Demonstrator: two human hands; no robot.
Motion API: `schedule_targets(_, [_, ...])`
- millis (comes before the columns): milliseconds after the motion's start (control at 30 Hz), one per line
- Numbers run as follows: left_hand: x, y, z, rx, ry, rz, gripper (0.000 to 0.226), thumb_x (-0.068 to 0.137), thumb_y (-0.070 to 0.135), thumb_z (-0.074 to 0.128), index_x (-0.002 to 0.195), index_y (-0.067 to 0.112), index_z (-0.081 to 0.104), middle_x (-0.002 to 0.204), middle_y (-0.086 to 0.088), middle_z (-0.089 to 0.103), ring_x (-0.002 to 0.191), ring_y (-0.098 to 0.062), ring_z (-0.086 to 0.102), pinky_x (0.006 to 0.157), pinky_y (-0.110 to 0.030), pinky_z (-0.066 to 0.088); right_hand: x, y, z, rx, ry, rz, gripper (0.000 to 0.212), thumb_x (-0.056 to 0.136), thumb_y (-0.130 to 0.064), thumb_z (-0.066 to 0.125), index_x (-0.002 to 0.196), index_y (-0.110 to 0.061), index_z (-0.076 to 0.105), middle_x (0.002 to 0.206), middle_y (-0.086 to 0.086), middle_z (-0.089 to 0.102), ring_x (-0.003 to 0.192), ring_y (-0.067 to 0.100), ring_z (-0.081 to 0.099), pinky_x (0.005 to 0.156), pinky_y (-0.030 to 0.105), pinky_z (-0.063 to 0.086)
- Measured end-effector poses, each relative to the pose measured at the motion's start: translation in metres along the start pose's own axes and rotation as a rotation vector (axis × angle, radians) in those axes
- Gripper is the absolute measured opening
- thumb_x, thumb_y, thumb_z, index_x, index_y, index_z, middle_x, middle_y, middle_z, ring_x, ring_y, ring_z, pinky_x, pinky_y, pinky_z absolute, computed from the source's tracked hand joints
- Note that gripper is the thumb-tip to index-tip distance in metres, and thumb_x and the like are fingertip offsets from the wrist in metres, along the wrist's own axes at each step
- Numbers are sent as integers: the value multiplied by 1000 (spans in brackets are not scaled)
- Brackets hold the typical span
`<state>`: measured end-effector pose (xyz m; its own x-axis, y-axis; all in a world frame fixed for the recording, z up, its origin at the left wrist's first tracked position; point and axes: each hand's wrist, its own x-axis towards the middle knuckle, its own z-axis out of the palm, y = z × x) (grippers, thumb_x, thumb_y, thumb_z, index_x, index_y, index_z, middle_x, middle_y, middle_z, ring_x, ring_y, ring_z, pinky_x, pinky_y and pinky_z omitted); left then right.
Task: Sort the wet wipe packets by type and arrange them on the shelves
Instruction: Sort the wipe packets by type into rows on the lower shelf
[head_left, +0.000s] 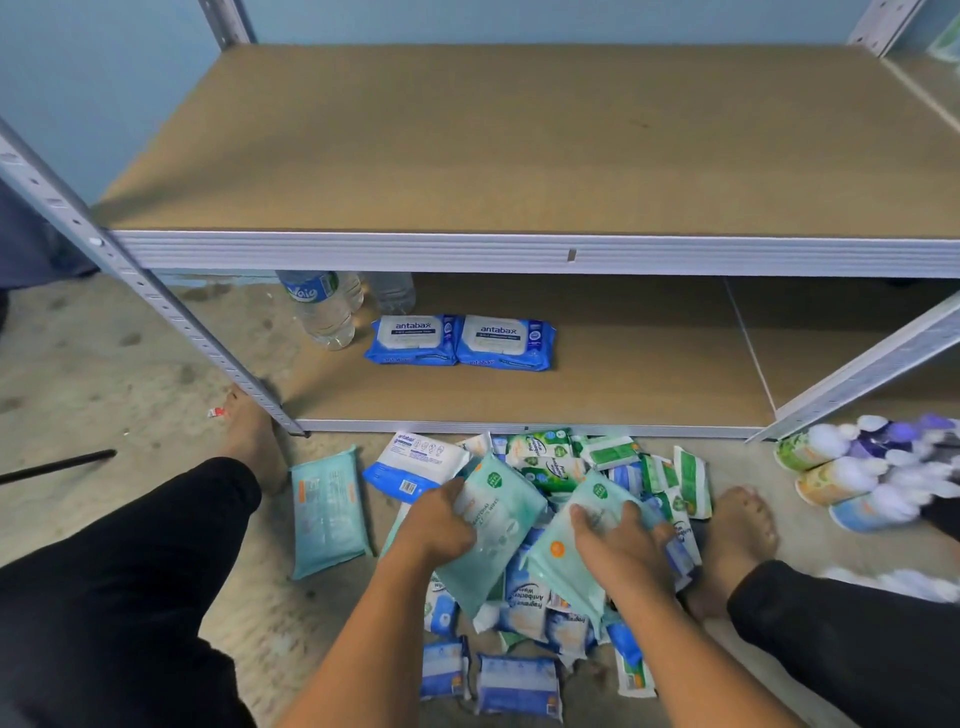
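Holding a teal pack (498, 519) in the left hand (439, 525), fingers curled round its near-left edge. Clasping a twin pack (558, 558) in the right hand (618, 545), fingers spread over its face and hooked at the right edge. Probably pairing like with like, just above the pile (540, 618) beneath the fingers. Beyond the fingertips, on the low shelf (623, 384): two blue packs (460, 340) at left, bare board rightward. Worth minding the post (156, 306) left of the left fingers.

Two blue antabax packets (460, 340) lie side by side on the bottom shelf (623, 374). Before its front edge sprawls a mixed heap (550, 467), topped by a tilted left teal packet (493, 530) and right teal packet (563, 564); a lone teal packet (327, 512) lies flat before its left corner
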<state>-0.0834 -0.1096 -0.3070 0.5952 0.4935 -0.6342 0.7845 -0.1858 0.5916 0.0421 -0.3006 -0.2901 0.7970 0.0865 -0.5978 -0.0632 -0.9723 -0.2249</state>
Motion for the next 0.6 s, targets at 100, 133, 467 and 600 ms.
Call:
schedule_targets(100, [-2,-2,16,302,113,-4,76,79,20,56,150,23,32,138,-6,40,127,-32,40,98,-40,44,2,1,-3,-70,-14,-21,69,89,-46,50,150,-22,28,150,15,22,112,39,57,81,41,48])
schedule_targets(133, [-4,-2,21,362,116,-5,81,77,23,56,153,23,26,140,-6,35,128,-33,36,102,-44,42,3,2,-5,-112,-15,-37,69,87,-40,53,149,-21,29,147,13,28,114,38,56,83,42,50])
schedule_targets(467, [-4,-5,44,524,104,1,120,74,82,51,159,23,-11,163,-4,10,148,-33,15,119,-52,22,22,10,-33,-743,-161,-464,126,79,-19,70,140,-57,-33,111,5,54,88,23,61,73,37,56])
schedule_targets(600, [-5,-3,39,571,98,-5,125,69,81,59,158,26,-10,156,-3,20,143,-31,23,115,-52,29,28,4,-38,-924,-107,-609,125,75,-23,73,148,-53,-24,108,5,59,91,24,64,80,37,54])
